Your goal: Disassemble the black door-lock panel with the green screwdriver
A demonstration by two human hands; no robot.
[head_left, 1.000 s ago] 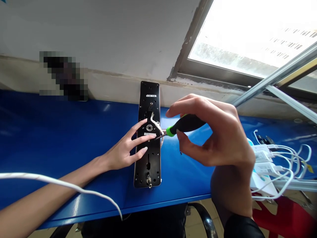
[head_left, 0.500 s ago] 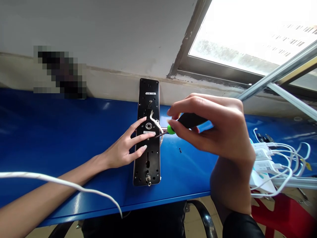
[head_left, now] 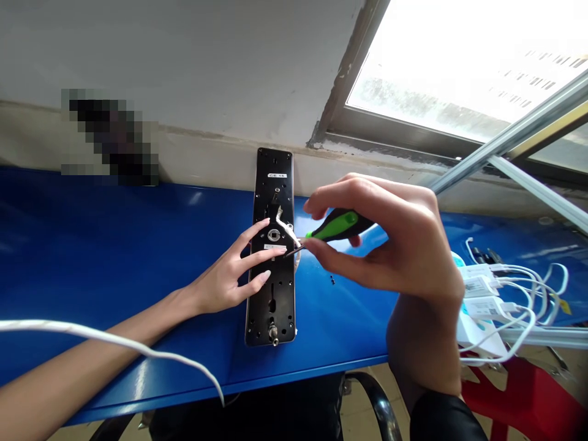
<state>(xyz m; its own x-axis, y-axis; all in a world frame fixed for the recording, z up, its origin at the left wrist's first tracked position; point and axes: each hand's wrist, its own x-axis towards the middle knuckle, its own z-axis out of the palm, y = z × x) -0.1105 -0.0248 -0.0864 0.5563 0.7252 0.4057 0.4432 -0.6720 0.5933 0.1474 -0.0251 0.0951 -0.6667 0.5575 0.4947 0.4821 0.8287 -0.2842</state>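
Note:
A black metal lock back plate (head_left: pixel 271 294) lies lengthwise on the blue table, with a white label near its top, a central square-holed spindle fitting and a threaded post at its near end. My left hand (head_left: pixel 234 263) rests on it with fingers spread, gripping nothing. My right hand (head_left: pixel 386 239) is shut on a black-and-green screwdriver (head_left: pixel 340 225). The thin shaft reaches the plate's right side, next to a white wire (head_left: pixel 287 229) coming out of the plate. The shaft's tip is hidden there. Several tiny dark screws (head_left: pixel 332 279) lie on the table.
The blue table (head_left: pixel 138 245) runs along a pale wall beneath a bright window (head_left: pixel 459 67). Metal rails (head_left: pixel 505 144) cross at right, above white adapters (head_left: pixel 478 306) and tangled white cables. A white cable (head_left: pixel 92 331) lies over my left forearm. A red stool (head_left: pixel 519 392) stands below.
The screwdriver handle has turned in my right fingers, and its green stripe now faces up. The view has shifted slightly. My left hand stays on the plate.

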